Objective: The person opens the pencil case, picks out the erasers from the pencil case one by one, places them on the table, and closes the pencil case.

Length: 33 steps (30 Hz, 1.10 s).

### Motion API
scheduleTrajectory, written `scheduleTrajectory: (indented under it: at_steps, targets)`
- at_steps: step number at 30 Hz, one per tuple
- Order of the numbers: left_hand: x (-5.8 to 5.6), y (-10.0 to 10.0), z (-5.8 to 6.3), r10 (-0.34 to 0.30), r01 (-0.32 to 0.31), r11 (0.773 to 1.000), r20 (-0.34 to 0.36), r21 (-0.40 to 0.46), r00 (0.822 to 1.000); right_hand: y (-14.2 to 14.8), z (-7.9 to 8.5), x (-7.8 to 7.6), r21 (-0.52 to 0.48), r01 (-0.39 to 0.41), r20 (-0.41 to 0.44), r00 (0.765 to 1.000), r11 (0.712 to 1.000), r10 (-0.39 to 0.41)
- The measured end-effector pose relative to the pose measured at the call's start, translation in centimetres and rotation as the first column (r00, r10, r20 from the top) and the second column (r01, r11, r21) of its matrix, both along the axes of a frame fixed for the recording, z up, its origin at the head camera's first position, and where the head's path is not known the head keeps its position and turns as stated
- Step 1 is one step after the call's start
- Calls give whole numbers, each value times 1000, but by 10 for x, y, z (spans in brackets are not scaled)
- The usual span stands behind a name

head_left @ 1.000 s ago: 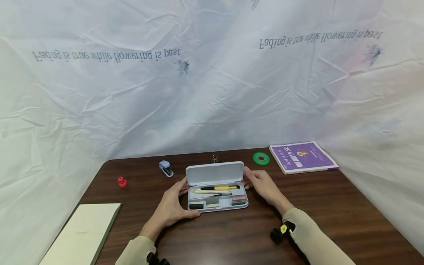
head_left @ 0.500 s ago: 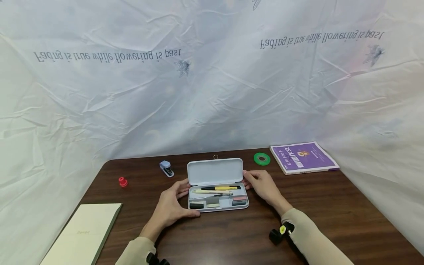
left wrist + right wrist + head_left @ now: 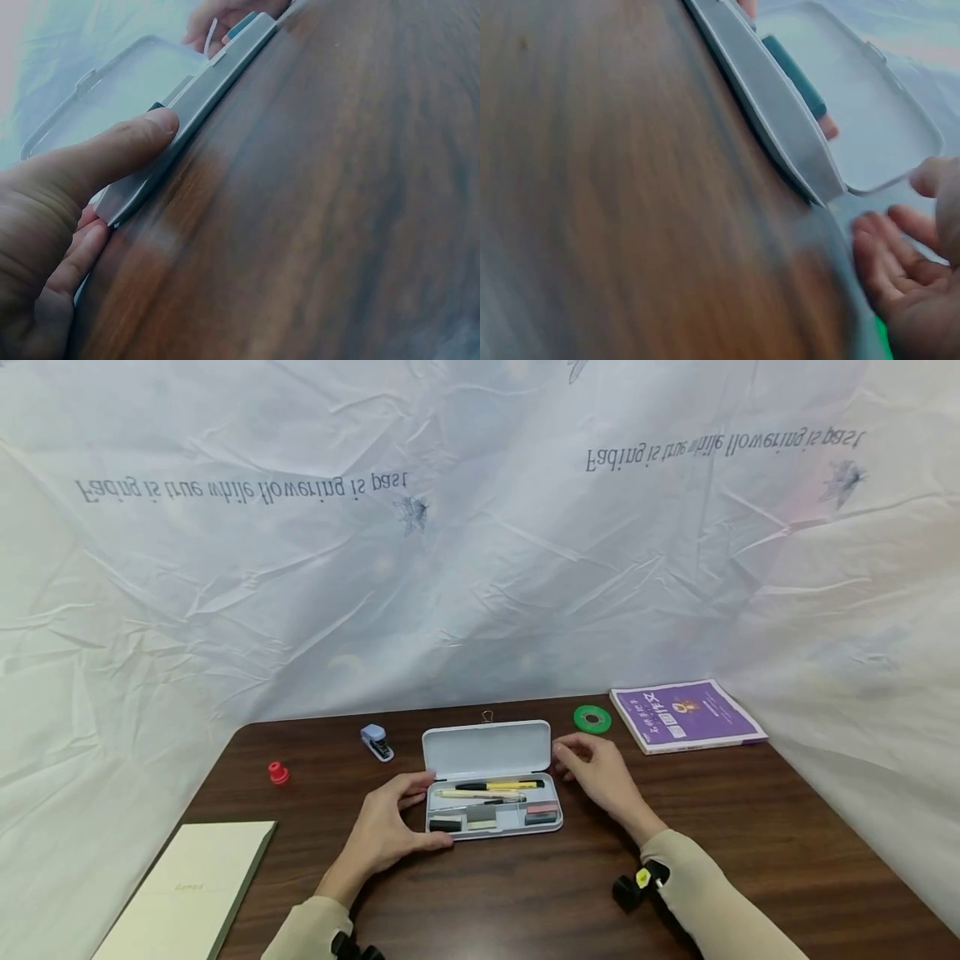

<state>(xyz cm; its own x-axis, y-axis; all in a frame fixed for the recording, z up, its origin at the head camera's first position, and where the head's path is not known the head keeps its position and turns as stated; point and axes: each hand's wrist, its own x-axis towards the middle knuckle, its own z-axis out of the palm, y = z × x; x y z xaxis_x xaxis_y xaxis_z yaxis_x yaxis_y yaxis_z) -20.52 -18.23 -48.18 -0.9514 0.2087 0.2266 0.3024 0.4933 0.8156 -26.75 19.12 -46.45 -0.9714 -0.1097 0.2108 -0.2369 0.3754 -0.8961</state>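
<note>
A pale grey pencil case (image 3: 513, 837) lies on the table with its lid (image 3: 487, 748) raised. Inside are a yellow-and-black pen (image 3: 506, 786), other slim pens, a black item (image 3: 446, 827) at the front left, and a pink-and-dark eraser-like block (image 3: 541, 815) at the front right. My left hand (image 3: 382, 827) grips the case's left end, thumb along the front edge and fingers round the back corner. Just off the right edge of the lid is my right hand (image 3: 600, 774), fingers loosely bent with nothing in them; the right wrist view shows a gap there.
Behind the case are a binder clip (image 3: 487, 717), a green ring-shaped roll (image 3: 592, 719) and a purple book (image 3: 686, 717). A small blue stapler (image 3: 377, 742) and a red stopper-like piece (image 3: 277, 772) stand left. A cream notebook (image 3: 187, 885) lies front left. Fabric hangs behind the table.
The lid has tipped further back than a second ago. My right hand, earlier with its thumb at the lid's edge, has come off it; my left hand keeps its place.
</note>
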Motion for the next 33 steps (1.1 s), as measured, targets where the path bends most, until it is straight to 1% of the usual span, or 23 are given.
scheduleTrajectory:
  at_steps: [2,4,6,7,9,11,12,14,15,18,22,24,26,29,33]
  targets:
    - [0,-1,0,-4,4,1000,-9,-16,1000,4,6,2,-4,26,-66,998,1000,-26]
    - [0,-1,0,-10,10,1000,-10,-28,1000,9,13,6,-28,18,-119,993,999,-21]
    - [0,-1,0,-12,11,999,-4,-31,1000,14,19,11,-53,-47,-155,987,997,38]
    - [1,-1,0,-10,10,999,-1,-34,1000,16,22,14,-57,-93,-165,983,994,83]
    - [1,-2,1,-6,6,999,3,-36,1000,19,25,18,-42,-202,-172,966,979,192]
    - [1,-2,1,3,-3,999,5,-38,1000,20,25,21,3,-309,-162,938,951,305]
    - [1,-3,1,8,-7,999,7,-39,1000,21,24,22,28,-359,-148,921,933,359]
    - [1,-3,1,12,-12,999,12,-43,1000,21,22,23,77,-441,-113,887,894,447]
    - [1,-2,1,13,-12,999,15,-46,1000,22,21,23,101,-470,-92,873,877,479]
    - [1,-1,1,12,-11,999,21,-49,1000,23,19,23,160,-532,-60,835,831,546]
    - [1,-1,1,12,-11,999,23,-47,1000,22,17,23,231,-566,-62,803,792,592]
    - [1,-1,1,12,-11,999,19,-47,1000,21,17,24,261,-568,-62,797,780,601]
    - [0,-1,1,10,-9,999,16,-50,1000,19,18,24,288,-562,-58,798,775,600]
    - [0,0,2,5,-4,999,14,-49,1000,16,21,26,322,-544,-45,808,775,587]
    - [0,0,2,5,-4,999,20,-47,1000,14,23,29,342,-521,-32,825,782,564]
